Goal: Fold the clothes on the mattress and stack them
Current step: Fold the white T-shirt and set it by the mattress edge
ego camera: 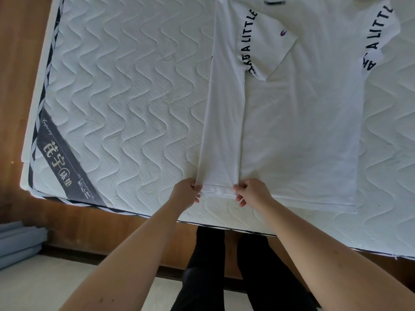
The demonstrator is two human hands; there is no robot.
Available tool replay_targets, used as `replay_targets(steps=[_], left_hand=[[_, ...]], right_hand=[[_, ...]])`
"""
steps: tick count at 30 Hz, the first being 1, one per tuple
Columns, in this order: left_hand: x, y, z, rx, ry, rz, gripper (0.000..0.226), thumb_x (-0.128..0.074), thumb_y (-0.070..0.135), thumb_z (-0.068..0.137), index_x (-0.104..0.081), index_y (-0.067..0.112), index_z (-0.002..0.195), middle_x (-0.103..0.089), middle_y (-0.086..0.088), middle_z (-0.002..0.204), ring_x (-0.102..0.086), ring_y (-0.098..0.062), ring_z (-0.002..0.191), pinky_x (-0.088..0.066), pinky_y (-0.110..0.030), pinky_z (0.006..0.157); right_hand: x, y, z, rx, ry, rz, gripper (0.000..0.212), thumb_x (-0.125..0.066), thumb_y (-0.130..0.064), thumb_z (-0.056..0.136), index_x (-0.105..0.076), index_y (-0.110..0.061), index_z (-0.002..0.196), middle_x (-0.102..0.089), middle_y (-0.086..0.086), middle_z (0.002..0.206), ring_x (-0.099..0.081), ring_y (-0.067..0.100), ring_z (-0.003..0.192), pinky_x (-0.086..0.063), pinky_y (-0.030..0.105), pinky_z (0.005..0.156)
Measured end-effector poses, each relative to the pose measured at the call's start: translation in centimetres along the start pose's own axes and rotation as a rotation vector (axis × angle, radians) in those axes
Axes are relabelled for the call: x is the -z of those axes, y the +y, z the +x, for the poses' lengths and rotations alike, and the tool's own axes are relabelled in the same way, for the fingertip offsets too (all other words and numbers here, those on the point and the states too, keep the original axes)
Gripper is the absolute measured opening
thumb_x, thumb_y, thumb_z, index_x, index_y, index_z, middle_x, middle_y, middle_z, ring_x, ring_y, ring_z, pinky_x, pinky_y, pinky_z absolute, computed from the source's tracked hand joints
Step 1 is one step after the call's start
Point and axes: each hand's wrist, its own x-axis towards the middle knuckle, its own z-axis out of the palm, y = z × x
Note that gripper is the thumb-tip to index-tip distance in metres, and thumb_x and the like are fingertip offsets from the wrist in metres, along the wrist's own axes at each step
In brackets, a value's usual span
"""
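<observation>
A white T-shirt (298,122) with black lettering on its sleeves lies flat on the quilted white mattress (125,90), collar at the far end. Its left side is folded inward as a long strip, with the left sleeve laid over the chest. My left hand (187,194) pinches the hem at the strip's outer corner. My right hand (253,191) pinches the hem at the strip's inner edge. The right sleeve (379,34) still spreads outward.
A grey label band (65,162) crosses the mattress's near left corner. The wooden bed frame (24,70) runs along the left and front. Grey rolled material (18,241) lies on the floor at the left. My dark-trousered legs (226,272) stand at the front edge.
</observation>
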Motion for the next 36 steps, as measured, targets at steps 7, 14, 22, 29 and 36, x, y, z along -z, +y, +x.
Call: replay_targets(steps=[7, 14, 22, 29, 36], left_hand=[[1.4, -0.1, 0.2, -0.007, -0.062, 0.106, 0.021, -0.059, 0.025, 0.095, -0.068, 0.009, 0.106, -0.071, -0.001, 0.08, -0.065, -0.012, 0.065, -0.048, -0.02, 0.057], [3.8, 3.1, 1.4, -0.039, 0.06, 0.398, 0.045, -0.053, 0.055, 0.093, -0.057, 0.01, 0.1, -0.065, -0.007, 0.097, -0.061, -0.025, 0.093, -0.049, -0.034, 0.081], [8.1, 10.1, 4.5, -0.209, 0.121, 0.208, 0.026, -0.052, 0.039, 0.098, -0.06, 0.018, 0.11, -0.067, -0.002, 0.108, -0.063, -0.022, 0.097, -0.05, -0.033, 0.079], [11.9, 16.2, 8.3, -0.473, 0.133, 0.283, 0.02, -0.051, 0.027, 0.099, -0.06, 0.017, 0.114, -0.067, -0.003, 0.11, -0.063, -0.019, 0.101, -0.05, -0.029, 0.085], [13.7, 22.7, 14.4, -0.586, 0.229, 0.398, 0.038, -0.05, 0.026, 0.098, -0.05, 0.02, 0.135, -0.05, -0.003, 0.136, -0.051, -0.023, 0.12, -0.041, -0.037, 0.1]], right_hand=[[-0.2, 0.0, -0.1, -0.003, -0.017, -0.077, 0.025, -0.057, -0.032, 0.097, -0.064, -0.015, 0.08, -0.069, -0.005, 0.062, -0.063, 0.006, 0.044, -0.043, 0.016, 0.049], [2.3, -2.1, 1.3, -0.07, 0.164, -0.221, 0.041, -0.056, -0.055, 0.09, -0.066, -0.018, 0.079, -0.072, 0.001, 0.077, -0.07, 0.022, 0.074, -0.056, 0.033, 0.077], [7.6, -7.3, 4.3, -0.005, 0.322, 0.006, 0.039, -0.059, -0.046, 0.092, -0.061, -0.016, 0.116, -0.07, 0.002, 0.109, -0.065, 0.023, 0.105, -0.05, 0.033, 0.088], [11.2, -12.1, 7.0, 0.04, 0.419, 0.274, 0.041, -0.064, -0.041, 0.091, -0.056, -0.018, 0.124, -0.069, 0.0, 0.11, -0.064, 0.021, 0.105, -0.051, 0.037, 0.092], [16.5, -15.4, 11.3, 0.102, 0.52, 0.406, 0.043, -0.065, -0.04, 0.09, -0.052, -0.024, 0.128, -0.062, -0.006, 0.116, -0.058, 0.013, 0.1, -0.05, 0.034, 0.089]])
